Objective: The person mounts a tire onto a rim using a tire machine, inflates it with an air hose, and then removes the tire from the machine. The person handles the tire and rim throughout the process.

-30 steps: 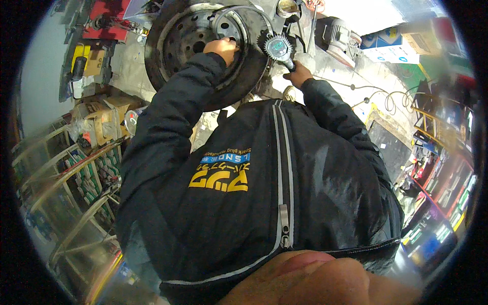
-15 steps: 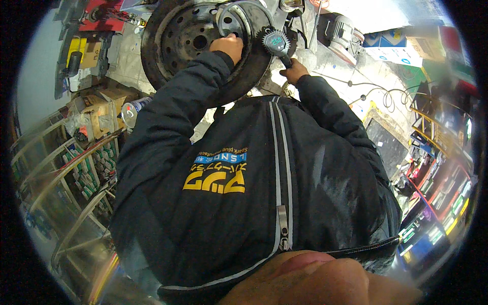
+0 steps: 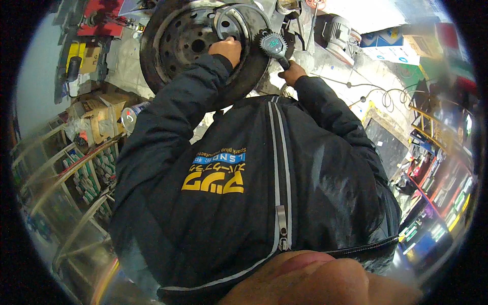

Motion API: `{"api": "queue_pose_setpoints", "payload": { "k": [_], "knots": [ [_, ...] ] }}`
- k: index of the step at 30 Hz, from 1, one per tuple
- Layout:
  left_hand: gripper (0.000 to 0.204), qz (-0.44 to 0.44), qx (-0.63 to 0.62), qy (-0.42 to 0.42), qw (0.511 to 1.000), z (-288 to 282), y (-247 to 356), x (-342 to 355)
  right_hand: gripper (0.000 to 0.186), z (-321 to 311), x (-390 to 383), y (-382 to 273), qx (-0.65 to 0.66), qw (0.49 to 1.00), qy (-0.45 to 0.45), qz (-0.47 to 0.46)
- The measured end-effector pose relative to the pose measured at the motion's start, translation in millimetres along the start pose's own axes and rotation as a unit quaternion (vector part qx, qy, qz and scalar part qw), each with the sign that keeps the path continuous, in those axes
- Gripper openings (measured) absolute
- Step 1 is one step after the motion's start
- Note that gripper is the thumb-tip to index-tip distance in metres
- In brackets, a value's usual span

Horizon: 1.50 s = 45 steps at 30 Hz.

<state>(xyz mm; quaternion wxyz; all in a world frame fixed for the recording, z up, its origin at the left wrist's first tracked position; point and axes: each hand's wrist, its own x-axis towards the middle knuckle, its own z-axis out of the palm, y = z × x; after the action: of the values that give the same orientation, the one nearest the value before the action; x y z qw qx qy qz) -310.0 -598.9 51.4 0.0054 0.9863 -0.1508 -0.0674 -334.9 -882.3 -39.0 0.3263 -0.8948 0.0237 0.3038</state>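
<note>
A steel wheel with a black tyre (image 3: 147,56) lies at the upper left, its rim pierced by a ring of round holes. My left hand (image 3: 226,50) is closed at the inner edge of the rim, around the end of a grey air hose (image 3: 243,7); the hose's tip and the valve are hidden by my fingers. The hose loops over the tyre to a round tyre pressure gauge (image 3: 273,44) with a toothed black edge and a lit green display. My right hand (image 3: 292,73) grips the gauge's dark handle, to the right of the tyre.
A grey electric motor machine (image 3: 336,35) stands at the upper right, near boxes (image 3: 391,51). A thin cable (image 3: 371,91) coils on the pale floor. Left are cardboard boxes (image 3: 104,117), a can (image 3: 131,117) and a glass-fronted shelf (image 3: 66,178). More shelving (image 3: 432,203) is at the right.
The figures on the gauge's display have changed. Both hands keep their grips, and the gauge has shifted very slightly left and down in view.
</note>
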Motion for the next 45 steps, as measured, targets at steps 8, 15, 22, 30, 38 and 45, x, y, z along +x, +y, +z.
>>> {"api": "queue_pose_setpoints", "payload": {
  "k": [8,15,22,30,38,45],
  "knots": [
    [0.018,-0.023,0.032,-0.016,0.999,1,5,2,0.059,-4,1,-4,-0.014,1.0,-0.006,-0.007],
    [0.018,-0.022,0.007,-0.019,1.0,0,4,1,0.057,3,13,9,-0.03,0.999,-0.006,-0.008],
    [0.018,0.063,0.047,0.015,0.997,-12,-10,3,0.063,9,21,18,-0.029,0.999,0.021,-0.029],
    [0.029,0.17,-0.002,0.269,0.948,-147,-6,41,0.043,-102,-66,-32,0.398,0.909,0.051,-0.116],
    [0.037,0.239,-0.397,0.202,0.862,-146,166,27,0.048,-210,-151,-71,0.687,0.669,0.019,-0.283],
    [0.041,0.171,-0.752,-0.17,0.613,-108,237,15,0.042,-222,-165,-53,0.752,0.583,0.111,-0.286]
  ]
}}
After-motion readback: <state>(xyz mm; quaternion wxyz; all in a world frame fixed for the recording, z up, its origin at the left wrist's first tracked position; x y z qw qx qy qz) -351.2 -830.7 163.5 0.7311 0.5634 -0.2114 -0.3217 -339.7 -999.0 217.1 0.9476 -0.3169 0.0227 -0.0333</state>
